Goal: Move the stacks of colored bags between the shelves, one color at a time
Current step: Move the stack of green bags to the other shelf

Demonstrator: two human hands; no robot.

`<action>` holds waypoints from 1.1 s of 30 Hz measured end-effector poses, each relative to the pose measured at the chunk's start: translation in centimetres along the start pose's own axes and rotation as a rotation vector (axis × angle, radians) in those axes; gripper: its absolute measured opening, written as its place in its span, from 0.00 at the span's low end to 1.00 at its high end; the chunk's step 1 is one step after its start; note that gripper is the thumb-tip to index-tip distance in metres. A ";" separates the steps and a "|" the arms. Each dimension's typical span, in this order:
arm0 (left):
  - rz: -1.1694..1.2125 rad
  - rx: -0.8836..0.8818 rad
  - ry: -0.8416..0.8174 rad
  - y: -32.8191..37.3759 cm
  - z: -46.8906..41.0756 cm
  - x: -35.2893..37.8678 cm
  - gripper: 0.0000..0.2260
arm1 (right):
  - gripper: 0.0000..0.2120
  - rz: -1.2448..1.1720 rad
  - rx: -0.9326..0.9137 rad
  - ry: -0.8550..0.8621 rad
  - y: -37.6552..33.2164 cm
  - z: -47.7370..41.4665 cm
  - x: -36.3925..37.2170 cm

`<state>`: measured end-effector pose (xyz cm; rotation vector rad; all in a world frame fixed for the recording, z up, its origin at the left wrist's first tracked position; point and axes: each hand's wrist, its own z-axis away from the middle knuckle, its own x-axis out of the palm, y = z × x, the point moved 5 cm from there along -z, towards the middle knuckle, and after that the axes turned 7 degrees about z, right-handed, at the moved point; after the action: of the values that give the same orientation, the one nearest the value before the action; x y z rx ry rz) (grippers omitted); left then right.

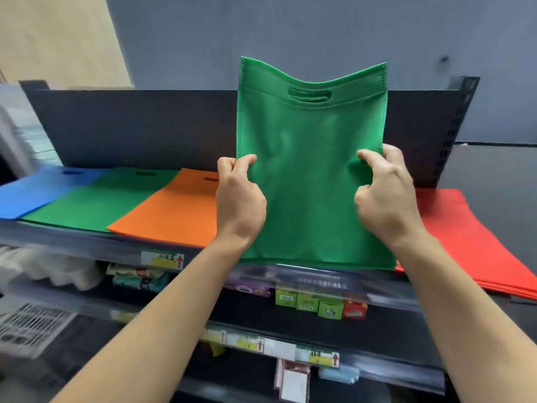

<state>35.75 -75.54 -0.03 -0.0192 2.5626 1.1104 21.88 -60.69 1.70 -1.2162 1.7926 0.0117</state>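
**Green's turn on the shelves:** A person stands a green stack of bags on end at the front of the top shelf. The cut-out handle is uppermost and the bottom edge touches the shelf lip between the orange stack and the red stack. The left hand pinches the stack's left edge between thumb and curled fingers, and the right hand does the same on the right edge. Each grip is therefore closed on green fabric at about mid-height.

The number of bags in the bundle cannot be counted, though layered edges show at its upper corner. A blue stack and a second green stack lie flat beside the orange one on the left, and the red stack lies flat at the far right. Small boxes and price labels line the lower shelves.

The step in hand looks like the transfer of the green color. The bundle may be getting squared against the shelf edge, but whether it is arriving or leaving cannot be told. The next move calls for both grips to stay firm so the layers do not slide apart. The stack would then either tip down flat between orange and red or lift clear toward another shelf. The spot behind it is hidden.
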 end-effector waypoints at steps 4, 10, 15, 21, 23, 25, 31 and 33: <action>-0.079 -0.043 0.109 -3.5 -1.7 -4.6 0.23 | 0.29 -0.069 -0.103 -0.056 -5.0 -1.2 3.9; -0.231 -0.094 0.218 -6.9 -3.0 -10.0 0.22 | 0.28 -0.203 -0.227 -0.157 -10.8 -2.3 9.0; -0.316 -0.127 0.267 -9.4 -4.4 -13.5 0.22 | 0.28 -0.273 -0.287 -0.217 -14.8 -2.8 12.1; -0.361 -0.130 0.275 -13.7 -7.1 -17.0 0.23 | 0.28 -0.278 -0.321 -0.252 -19.6 -3.4 15.7; -0.358 -0.123 0.248 -15.6 -8.5 -18.1 0.23 | 0.28 -0.258 -0.316 -0.248 -21.2 -3.5 17.1; -0.350 -0.124 0.218 -17.6 -10.1 -19.2 0.23 | 0.27 -0.240 -0.300 -0.243 -23.1 -3.6 18.5; -0.348 -0.087 0.044 -24.1 -15.5 -23.5 0.23 | 0.27 -0.193 -0.185 -0.232 -29.9 -3.4 23.8; -0.390 -0.094 -0.044 -26.7 -17.3 -25.1 0.23 | 0.26 -0.167 -0.152 -0.274 -32.5 -2.8 25.8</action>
<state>58.03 -109.44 0.05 -0.4896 2.3281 1.0595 41.85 -97.13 0.32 -1.3973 1.4702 0.2120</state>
